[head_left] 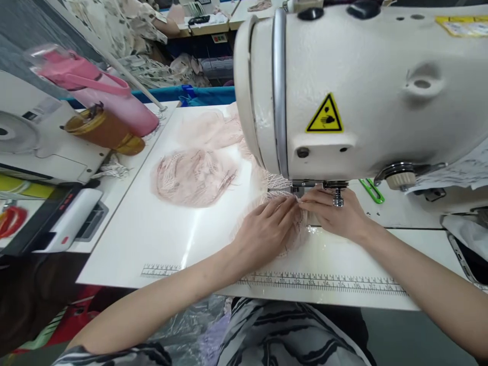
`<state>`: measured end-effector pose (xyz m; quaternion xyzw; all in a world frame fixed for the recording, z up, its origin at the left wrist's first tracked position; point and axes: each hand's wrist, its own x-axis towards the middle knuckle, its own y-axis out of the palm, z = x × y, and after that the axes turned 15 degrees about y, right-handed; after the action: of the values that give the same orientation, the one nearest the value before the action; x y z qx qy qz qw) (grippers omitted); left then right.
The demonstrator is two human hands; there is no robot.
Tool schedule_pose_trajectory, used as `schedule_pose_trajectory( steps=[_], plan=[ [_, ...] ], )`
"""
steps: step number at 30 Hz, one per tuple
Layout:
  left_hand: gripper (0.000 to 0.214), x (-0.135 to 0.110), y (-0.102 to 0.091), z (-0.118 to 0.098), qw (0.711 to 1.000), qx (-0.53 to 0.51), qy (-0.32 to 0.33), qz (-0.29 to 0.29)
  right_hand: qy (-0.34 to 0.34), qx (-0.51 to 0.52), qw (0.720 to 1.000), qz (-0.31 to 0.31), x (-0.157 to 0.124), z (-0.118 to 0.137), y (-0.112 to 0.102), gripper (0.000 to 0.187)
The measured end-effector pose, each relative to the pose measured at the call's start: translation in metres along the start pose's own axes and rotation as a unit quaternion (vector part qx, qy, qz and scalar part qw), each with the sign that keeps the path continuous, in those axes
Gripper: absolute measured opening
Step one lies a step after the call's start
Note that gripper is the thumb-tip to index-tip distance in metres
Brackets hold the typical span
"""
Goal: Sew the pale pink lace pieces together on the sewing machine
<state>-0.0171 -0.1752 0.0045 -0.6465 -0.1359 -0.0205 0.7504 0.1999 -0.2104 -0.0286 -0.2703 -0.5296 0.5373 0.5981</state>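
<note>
My left hand (pixel 265 231) lies flat over a piece of pale pink lace fabric (pixel 290 244), fingers stretched toward the needle area. My right hand (pixel 333 208) is at the right of the presser foot (pixel 295 189), its fingers pressed together on the lace's edge. The fingertips of both hands nearly meet just in front of the foot. Above them looms the white sewing machine head (pixel 343 91), which hides part of the lace. More of the lace shows behind and left of the foot.
A pile of pink lace pieces (pixel 194 178) lies left on the white table (pixel 129 239). Farther left stand a pink bottle (pixel 114 101) and an amber cup (pixel 102 129). Green thread snips (pixel 371 191) and a phone (pixel 467 259) are at right. A ruler strip (pixel 320 281) runs along the front edge.
</note>
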Motion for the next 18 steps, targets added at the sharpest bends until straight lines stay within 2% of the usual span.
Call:
schedule_pose_trajectory(
  steps=[9, 18],
  plan=[
    [0.04, 0.003, 0.019, 0.025, 0.999, -0.038, -0.018, -0.007, 0.072, 0.034, 0.997, 0.011, 0.004, 0.003, 0.0, 0.033],
    [0.036, 0.004, 0.018, 0.029, 0.999, -0.046, -0.022, -0.017, 0.072, 0.058, 0.995, 0.029, 0.011, 0.01, -0.014, 0.035]
  ],
)
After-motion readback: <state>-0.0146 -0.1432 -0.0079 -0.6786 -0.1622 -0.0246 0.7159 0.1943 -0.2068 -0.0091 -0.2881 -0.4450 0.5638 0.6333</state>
